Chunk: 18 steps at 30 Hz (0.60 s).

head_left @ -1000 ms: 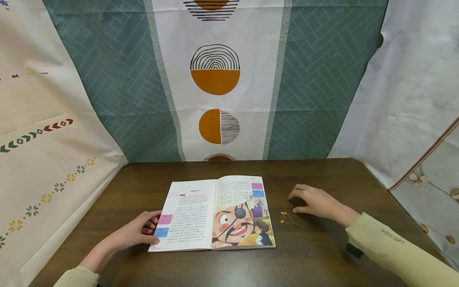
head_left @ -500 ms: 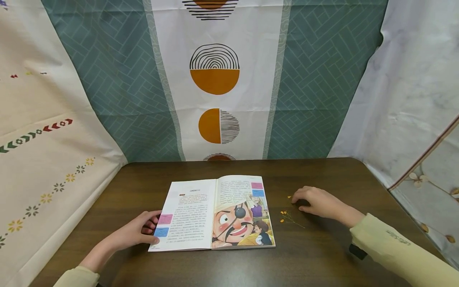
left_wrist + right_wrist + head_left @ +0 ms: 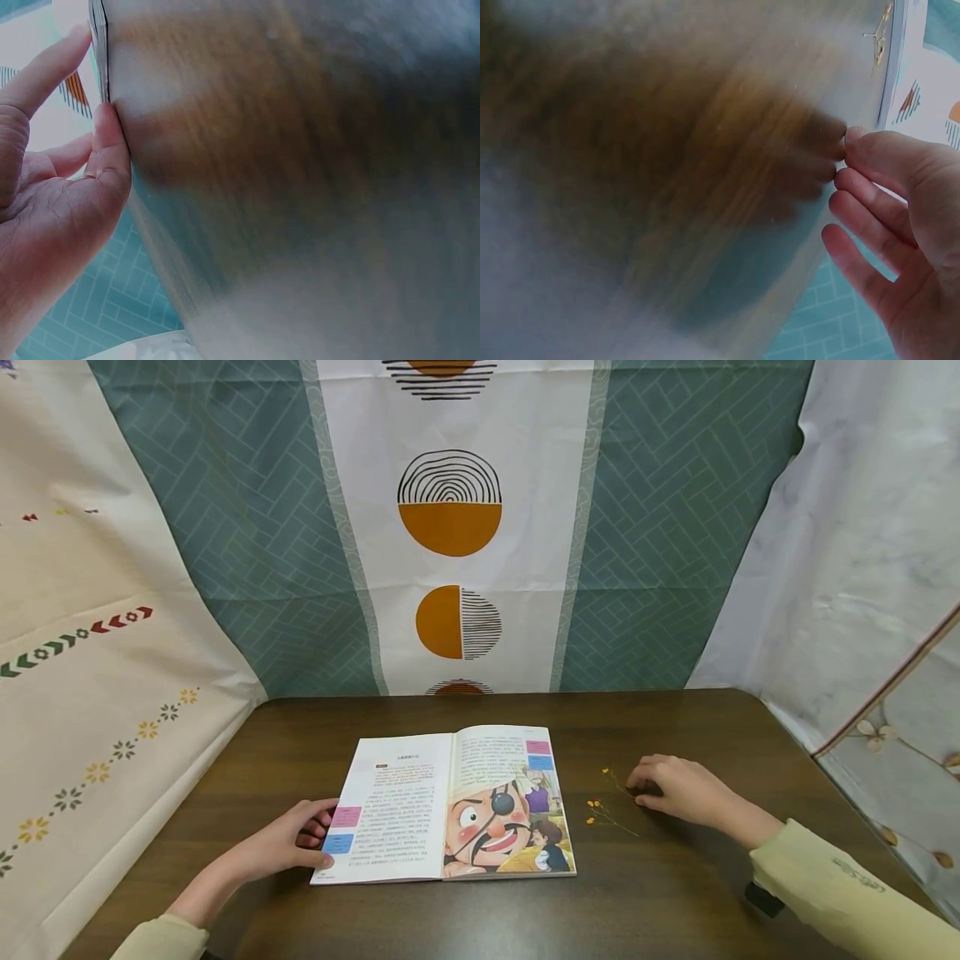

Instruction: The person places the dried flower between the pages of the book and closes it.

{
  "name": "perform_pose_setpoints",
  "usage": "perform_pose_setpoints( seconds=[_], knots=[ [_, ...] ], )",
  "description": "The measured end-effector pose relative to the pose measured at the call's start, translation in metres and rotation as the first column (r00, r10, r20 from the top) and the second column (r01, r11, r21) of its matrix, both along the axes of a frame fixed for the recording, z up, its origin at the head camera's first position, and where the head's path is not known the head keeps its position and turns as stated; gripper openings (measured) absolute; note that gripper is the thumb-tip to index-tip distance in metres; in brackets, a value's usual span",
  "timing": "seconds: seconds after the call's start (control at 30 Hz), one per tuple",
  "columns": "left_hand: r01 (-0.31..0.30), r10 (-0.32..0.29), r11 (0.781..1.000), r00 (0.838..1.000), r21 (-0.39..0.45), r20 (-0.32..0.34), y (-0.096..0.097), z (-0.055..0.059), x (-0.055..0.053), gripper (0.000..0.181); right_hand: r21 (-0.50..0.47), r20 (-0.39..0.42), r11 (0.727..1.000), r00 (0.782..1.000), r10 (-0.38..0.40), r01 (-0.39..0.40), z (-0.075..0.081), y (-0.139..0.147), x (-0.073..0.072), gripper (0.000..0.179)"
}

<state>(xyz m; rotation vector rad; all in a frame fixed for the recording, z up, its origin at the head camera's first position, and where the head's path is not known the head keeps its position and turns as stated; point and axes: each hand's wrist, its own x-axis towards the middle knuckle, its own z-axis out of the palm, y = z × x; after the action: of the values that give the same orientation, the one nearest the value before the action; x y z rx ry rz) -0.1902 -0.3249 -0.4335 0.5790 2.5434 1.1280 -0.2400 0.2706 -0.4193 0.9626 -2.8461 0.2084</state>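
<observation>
An open book [image 3: 397, 810] lies on the brown table, its right page showing a cartoon face with an eye patch. My left hand [image 3: 281, 843] rests at its lower left edge, thumb on the page corner and other fingers along the side. In the left wrist view, the thumb [image 3: 56, 60] touches the page. My right hand [image 3: 682, 789] is on the table right of the book, fingertips lowered. A small yellow flower sprig [image 3: 617, 781] lies just left of those fingertips, its stem end reaching them. Nearer me lies another yellow flower sprig [image 3: 611, 817].
The dark wooden table [image 3: 495, 922] carries the book and sprigs. A patterned green and white cloth [image 3: 517, 527] hangs behind its far edge. Pale cloths hang along the left and right sides.
My right hand has drawn back to the right and slightly toward me, uncovering the farther flower sprig, which stays in place. My left hand and the book have not moved.
</observation>
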Motion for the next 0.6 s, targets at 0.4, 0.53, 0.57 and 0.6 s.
perform_pose_setpoints(
  seconds=[0.4,0.53,0.57,0.6],
  knots=[
    [-0.001,0.001,1.000,1.000,0.000,0.005,0.0001,0.0009,0.0007,0.083,0.024,-0.141,0.999,0.990,0.028,-0.025,-0.0058,0.0003,0.0010,0.017],
    [0.001,-0.001,1.000,1.000,-0.003,0.006,0.0003,0.0016,0.0007,0.083,0.022,-0.143,0.999,0.989,0.033,-0.030,-0.0049,0.0006,-0.0017,0.016],
    [0.001,-0.001,1.000,1.000,-0.004,0.006,0.0003,0.0016,0.0006,0.083,0.019,-0.143,0.999,0.989,0.035,-0.033,-0.0048,0.0007,-0.0022,0.017],
    [0.002,-0.002,1.000,1.000,-0.006,0.005,0.0003,0.0017,0.0004,0.083,0.015,-0.141,0.999,0.989,0.037,-0.036,-0.0049,0.0010,-0.0030,0.017]
  ],
)
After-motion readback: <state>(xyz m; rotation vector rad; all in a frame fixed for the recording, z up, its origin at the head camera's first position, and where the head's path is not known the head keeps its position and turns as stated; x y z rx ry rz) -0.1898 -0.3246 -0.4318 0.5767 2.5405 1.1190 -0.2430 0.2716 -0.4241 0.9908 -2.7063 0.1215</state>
